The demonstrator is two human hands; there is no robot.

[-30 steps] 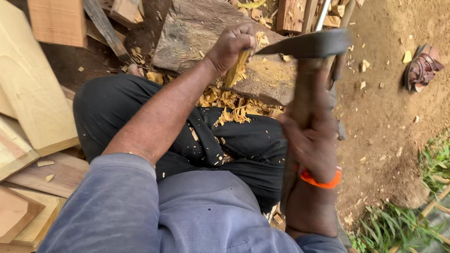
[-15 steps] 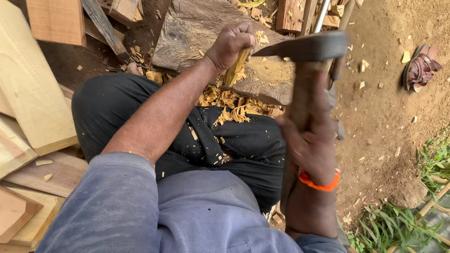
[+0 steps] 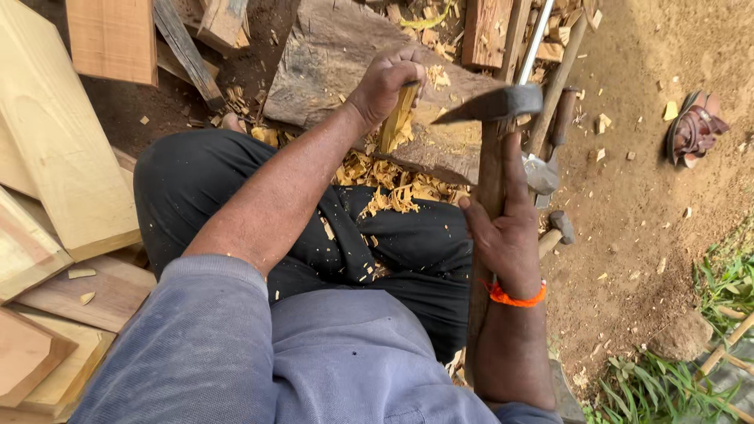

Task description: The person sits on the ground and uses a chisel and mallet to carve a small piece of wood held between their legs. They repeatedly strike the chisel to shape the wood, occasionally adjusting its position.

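My left hand (image 3: 386, 82) grips a small yellow wooden piece (image 3: 397, 119), held upright on a rough grey-brown wooden block (image 3: 330, 55) in front of my knees. My right hand (image 3: 506, 228), with an orange band at the wrist, is closed around the wooden handle of an adze (image 3: 491, 106). Its dark metal head is raised, blade pointing left toward the yellow piece, a short way to its right. Yellow shavings (image 3: 393, 184) lie on my black trousers and against the block.
Pale wooden planks (image 3: 55, 157) are stacked at the left. More offcuts (image 3: 487, 27) lie beyond the block. A hammer (image 3: 550, 228) and another metal tool (image 3: 542, 169) rest on the dirt at right, with a sandal (image 3: 695, 126) farther right. Grass (image 3: 730, 283) borders the lower right.
The adze head has stayed raised and shifted only slightly beside the yellow piece. My left hand keeps the piece upright on the block.
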